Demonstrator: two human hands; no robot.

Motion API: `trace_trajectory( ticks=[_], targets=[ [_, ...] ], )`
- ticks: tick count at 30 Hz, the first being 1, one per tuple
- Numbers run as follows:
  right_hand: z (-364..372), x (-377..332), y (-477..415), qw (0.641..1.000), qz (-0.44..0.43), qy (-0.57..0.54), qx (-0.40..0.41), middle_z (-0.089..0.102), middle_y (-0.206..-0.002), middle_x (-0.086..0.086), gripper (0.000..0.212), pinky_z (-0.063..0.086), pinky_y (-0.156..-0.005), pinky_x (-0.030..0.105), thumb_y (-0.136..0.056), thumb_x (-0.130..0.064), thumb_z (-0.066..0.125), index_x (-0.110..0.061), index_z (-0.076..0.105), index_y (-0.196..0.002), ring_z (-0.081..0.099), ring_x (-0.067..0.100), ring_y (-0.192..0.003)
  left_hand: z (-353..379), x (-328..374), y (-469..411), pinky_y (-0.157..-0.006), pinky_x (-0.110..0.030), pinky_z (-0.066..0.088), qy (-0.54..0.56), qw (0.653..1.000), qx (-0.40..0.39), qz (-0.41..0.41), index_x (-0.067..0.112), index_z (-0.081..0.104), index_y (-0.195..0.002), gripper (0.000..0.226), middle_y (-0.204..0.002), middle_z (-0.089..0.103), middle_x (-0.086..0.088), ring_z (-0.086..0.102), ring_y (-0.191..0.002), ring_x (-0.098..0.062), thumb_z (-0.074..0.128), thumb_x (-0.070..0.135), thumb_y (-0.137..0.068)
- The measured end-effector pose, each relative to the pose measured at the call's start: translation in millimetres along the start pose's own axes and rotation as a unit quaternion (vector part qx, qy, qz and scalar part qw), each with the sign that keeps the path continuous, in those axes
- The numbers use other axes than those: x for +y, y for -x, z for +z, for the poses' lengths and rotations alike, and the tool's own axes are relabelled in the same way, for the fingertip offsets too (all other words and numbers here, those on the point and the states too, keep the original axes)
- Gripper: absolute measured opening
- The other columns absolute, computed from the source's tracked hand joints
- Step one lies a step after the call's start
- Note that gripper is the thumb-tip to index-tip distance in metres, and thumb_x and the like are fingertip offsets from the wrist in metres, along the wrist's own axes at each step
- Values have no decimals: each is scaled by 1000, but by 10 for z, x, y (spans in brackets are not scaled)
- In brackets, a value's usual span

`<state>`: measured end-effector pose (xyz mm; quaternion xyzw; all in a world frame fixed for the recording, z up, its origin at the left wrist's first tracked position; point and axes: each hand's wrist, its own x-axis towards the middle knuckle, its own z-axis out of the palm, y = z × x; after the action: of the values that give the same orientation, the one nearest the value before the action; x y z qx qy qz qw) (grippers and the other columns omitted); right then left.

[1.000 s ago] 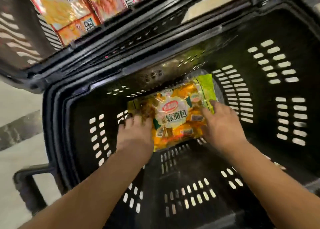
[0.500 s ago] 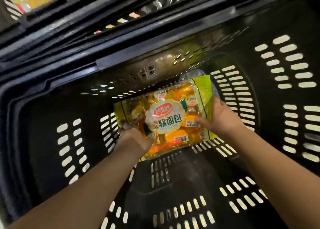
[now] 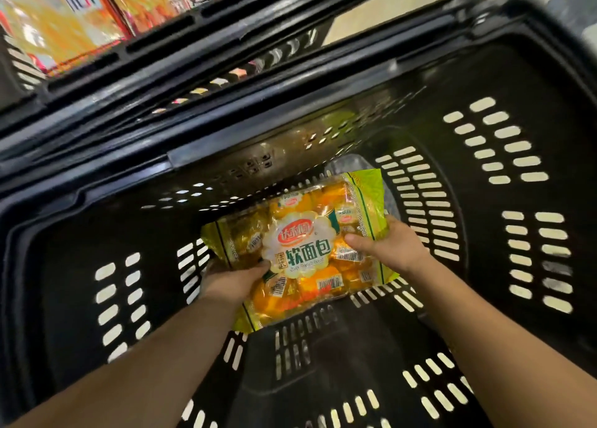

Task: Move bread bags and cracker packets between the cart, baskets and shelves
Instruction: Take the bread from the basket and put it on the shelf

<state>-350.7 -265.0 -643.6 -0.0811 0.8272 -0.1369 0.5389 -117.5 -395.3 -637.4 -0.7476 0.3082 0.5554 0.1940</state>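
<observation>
A yellow-green bread bag (image 3: 303, 253) full of small wrapped orange buns sits low inside a black slotted plastic basket (image 3: 504, 156). My left hand (image 3: 232, 280) grips the bag's lower left edge, thumb on top and fingers underneath. On the right edge, my right hand (image 3: 392, 248) holds the bag with its thumb pressed on the front. The bag tilts up toward me, its far right corner raised above the basket floor.
A second black basket rim (image 3: 193, 56) lies just beyond the near one. Orange and red packets (image 3: 61, 20) show at the top left. Pale floor (image 3: 403, 10) shows at the top right. A clear plastic scrap (image 3: 352, 164) lies behind the bag.
Both hands went from resting flat on the bag to gripping its two sides. The bag has lifted and tilted toward me off the basket floor.
</observation>
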Motion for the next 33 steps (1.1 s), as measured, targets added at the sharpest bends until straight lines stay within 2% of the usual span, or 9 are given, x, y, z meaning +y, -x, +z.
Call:
trace_trajectory(
  ticks=[8, 12, 14, 16, 19, 24, 27, 30, 33],
  targets=[
    [-438, -71, 709, 999, -30, -4, -36, 75, -118, -8, 60, 50, -108, 46, -75, -44, 89, -29, 66, -129, 69, 13, -112, -251, 19, 748, -97, -48, 56, 12, 998, 20, 55, 15, 62, -109, 48, -108, 70, -8, 69, -101, -31, 91, 33, -76],
    [-855, -283, 1418, 997, -51, -30, -49, 76, -109, -13, 56, 55, -99, 36, -72, -32, 93, -31, 65, -121, 73, 2, -97, -454, 46, 1285, -95, -50, 57, -1, 994, -2, 111, 26, 67, -112, 81, -107, 76, 0, 73, -97, -26, 91, 60, -41],
    [-1068, -403, 1863, 996, -68, -46, -23, 76, -107, -13, 51, 57, -96, 36, -72, -32, 93, -35, 63, -113, 73, 6, -98, -589, 126, 1770, -92, -44, 57, 16, 990, -30, 136, 25, 66, -114, 66, -108, 75, 0, 72, -97, -23, 95, 47, -60],
    [-1268, -551, 2336, 994, -83, -71, 8, 76, -100, -16, 51, 59, -82, 24, -71, -33, 93, -34, 63, -111, 73, 0, -90, -734, 197, 2244, -82, -37, 57, 28, 985, -47, 163, 24, 65, -112, 44, -105, 74, 2, 71, -94, -19, 90, 32, -77],
    [-1558, -730, 3072, 985, -103, -128, 51, 76, -95, -18, 55, 53, -62, 9, -70, -29, 94, -29, 64, -116, 73, -5, -80, -998, 359, 2960, -89, -47, 59, 0, 971, -63, 230, 28, 66, -115, 45, -108, 76, 3, 73, -98, -20, 87, 41, -78],
    [-1918, -1065, 4373, 962, -131, -208, 119, 78, -95, -18, 59, 57, -69, 14, -66, -35, 92, -30, 65, -118, 75, 2, -86, -1556, 774, 4238, -88, -40, 60, -41, 929, -82, 360, 37, 62, -103, 27, -104, 74, 11, 73, -96, -14, 82, 38, -84],
    [-2037, -1260, 5169, 945, -149, -247, 157, 78, -102, -14, 62, 60, -76, 20, -67, -40, 93, -33, 63, -120, 75, 1, -88, -1948, 1002, 5073, -93, -48, 59, -72, 896, -118, 423, 39, 65, -120, 49, -115, 76, 8, 74, -104, -18, 86, 52, -77],
    [-2126, -1478, 5975, 922, -176, -279, 202, 76, -100, -17, 51, 54, -67, 8, -72, -37, 91, -36, 63, -115, 71, -10, -81, -2348, 1194, 5765, -96, -47, 58, -119, 851, -125, 496, 38, 57, -138, 93, -128, 71, 8, 70, -114, -18, 87, 73, -57],
    [-2157, -1561, 6607, 899, -201, -318, 225, 78, -100, -18, 49, 58, -79, 20, -68, -39, 90, -39, 65, -110, 73, -4, -88, -2691, 1288, 6462, -89, -34, 61, -187, 804, -168, 539, 41, 54, -139, 86, -122, 74, 13, 72, -109, -12, 94, 53, -64]
  ],
)
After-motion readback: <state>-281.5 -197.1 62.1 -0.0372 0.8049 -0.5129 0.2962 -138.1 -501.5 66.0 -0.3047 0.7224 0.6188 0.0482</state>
